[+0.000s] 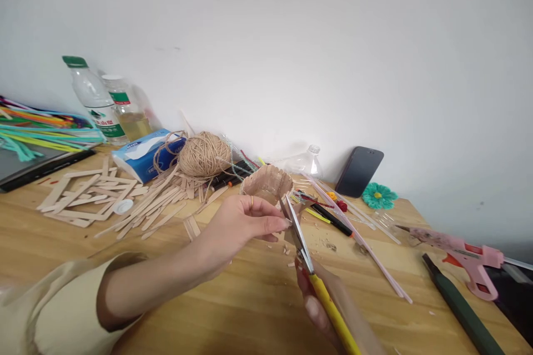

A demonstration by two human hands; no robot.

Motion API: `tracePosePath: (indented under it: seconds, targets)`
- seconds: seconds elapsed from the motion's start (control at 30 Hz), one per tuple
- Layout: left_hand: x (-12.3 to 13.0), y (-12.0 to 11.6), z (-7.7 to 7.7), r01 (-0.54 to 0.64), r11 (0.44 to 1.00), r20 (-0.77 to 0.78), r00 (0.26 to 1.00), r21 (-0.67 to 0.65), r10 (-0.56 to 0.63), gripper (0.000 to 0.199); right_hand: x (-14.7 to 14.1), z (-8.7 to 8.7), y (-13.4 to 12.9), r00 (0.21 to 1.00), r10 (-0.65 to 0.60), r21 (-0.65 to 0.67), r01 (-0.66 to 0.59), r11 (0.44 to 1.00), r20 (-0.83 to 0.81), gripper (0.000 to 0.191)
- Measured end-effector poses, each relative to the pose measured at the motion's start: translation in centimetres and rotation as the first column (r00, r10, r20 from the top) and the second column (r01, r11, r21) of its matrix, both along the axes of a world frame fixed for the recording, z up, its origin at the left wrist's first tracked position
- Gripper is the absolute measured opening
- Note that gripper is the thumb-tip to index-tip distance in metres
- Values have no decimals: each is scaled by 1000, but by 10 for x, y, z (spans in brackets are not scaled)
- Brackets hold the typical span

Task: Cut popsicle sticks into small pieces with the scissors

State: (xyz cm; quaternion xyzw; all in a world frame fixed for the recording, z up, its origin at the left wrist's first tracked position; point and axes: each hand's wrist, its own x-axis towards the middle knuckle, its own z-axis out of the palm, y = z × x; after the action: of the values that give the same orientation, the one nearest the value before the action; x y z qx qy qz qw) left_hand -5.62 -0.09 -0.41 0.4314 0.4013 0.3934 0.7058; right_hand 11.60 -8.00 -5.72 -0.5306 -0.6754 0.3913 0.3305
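Scissors (pixel 302 236) with yellow handles are in my right hand (pixel 320 302), their blades slightly apart and pointing up and away. My left hand (pixel 250 224) is pinched at the blades, a ring on one finger. A thin brown flat piece (pixel 293 236) shows at its fingertips and around the blades; its exact kind is hard to make out. Just beyond my left hand stands a small round basket (pixel 268 182) made of wooden pieces with an uneven rim, its lower front hidden by the hand. Small wood-coloured scraps (pixel 331 245) lie on the table beside the scissors.
Craft sticks (pixel 160 199), a twine ball (pixel 204 154) and a blue tissue pack (pixel 145 152) lie left. Bottles (pixel 100 102) stand behind. Rightward are pink straws (pixel 366 249), a phone (pixel 358 171), a teal flower (pixel 378 196), a pink glue gun (pixel 466 252) and a dark green tool (pixel 462 299).
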Motion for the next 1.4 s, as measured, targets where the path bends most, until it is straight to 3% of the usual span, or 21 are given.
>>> tracePosePath:
  seconds: [0.17,0.27,0.47,0.63,0.8,1.03,1.4]
  targets:
    - [0,0,-2,4,1000,11,1000,5,-4,14,-5,12,0,998,-24,-39,27,999,60,58]
    - [0,-1,-1,0,1000,17,1000,-6,0,14,-6,12,-1,994,-68,-30,71,997,83,60]
    - [2,-1,0,11,1000,11,1000,11,-11,13,-6,11,1,998,-43,-36,44,998,34,51]
    - [1,2,0,-17,999,15,1000,48,17,11,-5,9,0,996,-34,-89,41,995,80,58]
    - [-2,1,4,-22,997,15,1000,71,21,11,2,0,-2,997,-71,-16,71,997,-4,54]
    - [-2,-1,8,-29,999,19,999,38,29,10,0,-2,2,997,0,-36,-3,999,-79,53]
    - [0,-3,4,-30,998,-1,1000,52,30,11,2,-9,5,991,6,-68,-15,998,-132,56]
